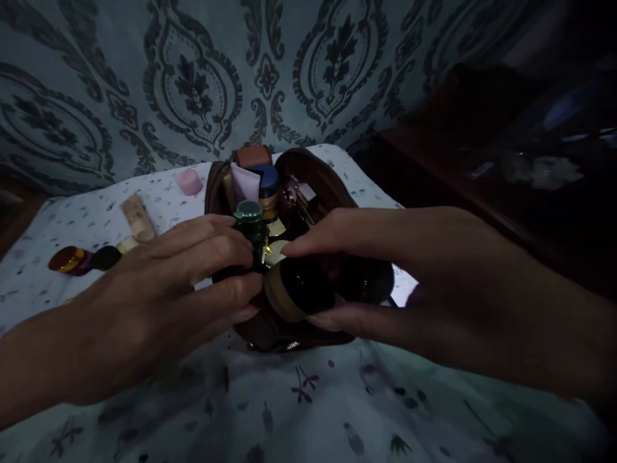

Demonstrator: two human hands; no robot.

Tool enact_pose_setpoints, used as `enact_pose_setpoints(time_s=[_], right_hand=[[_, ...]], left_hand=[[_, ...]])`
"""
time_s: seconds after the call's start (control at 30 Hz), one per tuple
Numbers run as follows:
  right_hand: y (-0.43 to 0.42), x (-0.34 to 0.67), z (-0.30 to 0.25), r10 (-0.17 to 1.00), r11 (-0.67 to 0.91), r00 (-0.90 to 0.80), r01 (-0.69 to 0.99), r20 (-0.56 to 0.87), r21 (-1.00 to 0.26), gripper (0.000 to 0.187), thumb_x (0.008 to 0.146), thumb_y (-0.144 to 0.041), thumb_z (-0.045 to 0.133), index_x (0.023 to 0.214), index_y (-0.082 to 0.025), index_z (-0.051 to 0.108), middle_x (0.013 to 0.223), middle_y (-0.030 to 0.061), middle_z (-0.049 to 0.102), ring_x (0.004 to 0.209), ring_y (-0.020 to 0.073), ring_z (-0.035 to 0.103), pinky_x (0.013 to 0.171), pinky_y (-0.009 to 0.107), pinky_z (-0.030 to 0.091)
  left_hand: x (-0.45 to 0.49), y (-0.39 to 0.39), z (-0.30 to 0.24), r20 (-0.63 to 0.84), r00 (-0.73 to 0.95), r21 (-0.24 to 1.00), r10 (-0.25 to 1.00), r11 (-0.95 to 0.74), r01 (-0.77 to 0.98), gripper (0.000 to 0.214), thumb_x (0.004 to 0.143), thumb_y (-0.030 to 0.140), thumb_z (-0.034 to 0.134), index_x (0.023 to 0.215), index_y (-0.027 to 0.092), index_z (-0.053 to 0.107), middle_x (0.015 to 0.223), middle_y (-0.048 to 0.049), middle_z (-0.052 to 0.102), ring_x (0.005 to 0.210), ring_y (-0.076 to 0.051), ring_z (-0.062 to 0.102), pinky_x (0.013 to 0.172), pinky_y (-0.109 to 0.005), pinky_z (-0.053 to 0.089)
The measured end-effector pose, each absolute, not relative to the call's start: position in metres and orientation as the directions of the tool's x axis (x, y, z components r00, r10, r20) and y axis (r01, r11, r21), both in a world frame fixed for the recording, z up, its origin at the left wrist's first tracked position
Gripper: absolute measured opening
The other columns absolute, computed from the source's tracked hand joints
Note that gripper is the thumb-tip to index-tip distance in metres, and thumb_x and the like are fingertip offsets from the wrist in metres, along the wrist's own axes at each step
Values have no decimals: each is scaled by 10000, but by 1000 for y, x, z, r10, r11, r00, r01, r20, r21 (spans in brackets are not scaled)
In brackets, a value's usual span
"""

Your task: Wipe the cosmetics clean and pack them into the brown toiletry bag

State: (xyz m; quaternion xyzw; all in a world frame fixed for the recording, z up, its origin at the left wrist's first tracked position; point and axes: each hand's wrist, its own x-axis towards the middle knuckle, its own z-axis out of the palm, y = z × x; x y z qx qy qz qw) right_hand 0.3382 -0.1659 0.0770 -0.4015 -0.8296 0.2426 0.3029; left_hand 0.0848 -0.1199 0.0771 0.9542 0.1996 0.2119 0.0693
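Over pouch (pixel 318 173) on bed (pixel 337 411), right hand (pixel 414 283) pinches jar (pixel 308 289) between thumb and fingers; left hand (pixel 159 289), loosely spread, touches bottle (pixel 249 222). Jar likely glass, slick, fragile: grip its sides.

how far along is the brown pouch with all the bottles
Partly done. A lavender tube and a blue-capped bottle already stand in the brown pouch. In hand: the right hand holds a dark jar over it, and the left hand touches the green-capped bottle. Left outside on the sheet: beige tube, pink piece, red-gold jar.
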Motion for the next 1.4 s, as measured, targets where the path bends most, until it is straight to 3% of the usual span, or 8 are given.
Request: enact_pose_setpoints(time_s=[0.1,0.2,0.33,0.57,0.87,0.97,1.13,1.4], right_hand=[[-163,334,80,811,534,-540,527,226,-661,219,835,-282,700,1054,-277,685,959,5,716,799,173,667,641,276,540],[-163,331,82,824,498,-540,552,169,-669,191,821,-243,697,1010,-269,683,934,4,706,770,168,654,596,263,514],[-162,326,87,827,470,-553,580,103,-666,144,814,-194,673,949,-242,680,941,9,691,766,159,639,591,257,488],[-151,321,94,801,467,-598,621,4,-629,96,790,-176,674,872,-227,678,856,-11,663,762,149,622,599,239,441],[-146,309,83,758,535,-651,659,-44,-528,170,750,-175,706,915,-183,668,990,49,623,858,179,601,692,262,459],[-146,300,81,756,552,-654,664,-33,-504,157,719,-140,708,868,-163,663,950,52,608,800,170,587,646,255,444],[-145,288,84,773,499,-617,735,-147,-460,106,702,-112,672,794,-155,644,878,45,588,694,144,549,569,242,402],[-144,284,88,733,487,-648,711,-206,-507,172,694,-23,640,819,-141,637,932,65,610,802,173,598,622,234,445]], left_hand=[[78,-122,73,351,846,215,402,-914,346,155,942,267,543,1050,277,654,1036,-24,655,1049,-199,631,951,-358,546],[77,-120,77,370,855,211,363,-929,303,193,909,256,579,1083,283,658,1054,-31,660,1041,-213,636,888,-350,576],[80,-120,82,368,849,251,380,-919,303,154,928,244,536,952,274,686,1007,-21,669,1036,-210,636,854,-314,580],[80,-119,79,372,873,207,316,-945,254,180,904,147,569,1039,239,645,1004,-54,673,1007,-200,654,988,-417,536],[85,-117,80,413,868,188,274,-959,212,112,917,161,558,987,222,620,956,-61,662,922,-183,656,1039,-445,499],[85,-118,79,420,866,194,271,-959,205,116,927,171,541,989,227,621,958,-67,665,931,-191,654,1028,-446,507],[86,-117,79,427,866,188,260,-962,196,121,933,155,524,984,215,616,955,-65,658,939,-186,641,1036,-439,499],[91,-118,82,450,861,191,238,-967,167,131,933,133,503,929,209,611,904,-59,638,881,-175,625,998,-429,512]])
